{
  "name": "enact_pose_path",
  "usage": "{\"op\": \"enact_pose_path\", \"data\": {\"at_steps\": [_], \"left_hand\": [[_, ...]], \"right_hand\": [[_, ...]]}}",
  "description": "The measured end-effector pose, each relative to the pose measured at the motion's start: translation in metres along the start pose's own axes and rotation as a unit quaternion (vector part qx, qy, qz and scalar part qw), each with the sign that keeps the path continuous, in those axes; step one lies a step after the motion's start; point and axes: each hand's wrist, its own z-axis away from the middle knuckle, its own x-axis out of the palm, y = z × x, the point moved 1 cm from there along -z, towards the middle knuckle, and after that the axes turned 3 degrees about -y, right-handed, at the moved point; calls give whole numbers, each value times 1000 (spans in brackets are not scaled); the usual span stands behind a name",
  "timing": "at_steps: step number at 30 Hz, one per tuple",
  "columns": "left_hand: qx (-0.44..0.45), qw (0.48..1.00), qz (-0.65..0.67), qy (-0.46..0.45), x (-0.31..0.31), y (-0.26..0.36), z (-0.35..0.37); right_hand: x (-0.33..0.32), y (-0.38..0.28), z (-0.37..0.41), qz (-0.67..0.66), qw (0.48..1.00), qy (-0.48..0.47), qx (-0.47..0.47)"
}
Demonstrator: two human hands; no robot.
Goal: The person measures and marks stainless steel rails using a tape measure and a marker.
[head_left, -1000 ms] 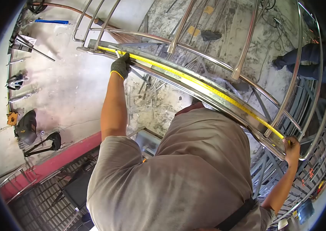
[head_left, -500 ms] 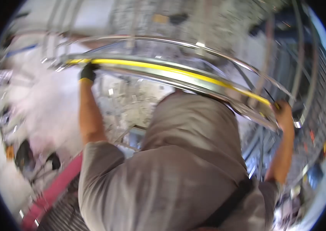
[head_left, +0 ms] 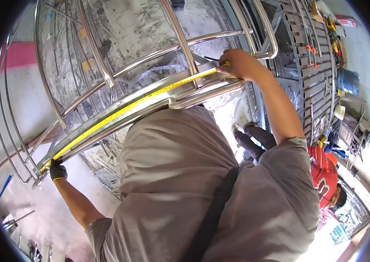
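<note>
A yellow tape measure [head_left: 132,105] lies stretched along a curved stainless steel rail [head_left: 106,126], which runs from lower left to upper right. My left hand [head_left: 56,170], in a dark glove with a yellow cuff, pinches the tape's lower end against the rail. At the upper end, my bare right hand [head_left: 237,63] presses the tape onto the rail, with a thin dark stick poking out beside its fingers. My grey shirt [head_left: 185,183] fills the middle of the view.
Several bent steel tubes [head_left: 102,65] form a railing frame above the concrete floor. A person in a red shirt [head_left: 324,174] is at the lower right, with dark-trousered legs [head_left: 254,137] nearby. A metal rack with tools [head_left: 316,56] stands at the upper right.
The view has swung round, so the rail now slopes up to the right. Both hands still hold the tape's ends against the rail.
</note>
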Motion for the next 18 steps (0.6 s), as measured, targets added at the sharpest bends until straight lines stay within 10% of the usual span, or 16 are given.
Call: {"op": "enact_pose_path", "data": {"at_steps": [3, 18], "left_hand": [[-20, 1000, -15, -12, 1, 6, -1], [-101, 992, -76, 11, 10, 25, 9]], "right_hand": [[-19, -23, 9, -110, 984, -82, 116], [-22, -25, 1, -112, 976, -159, 102]]}}
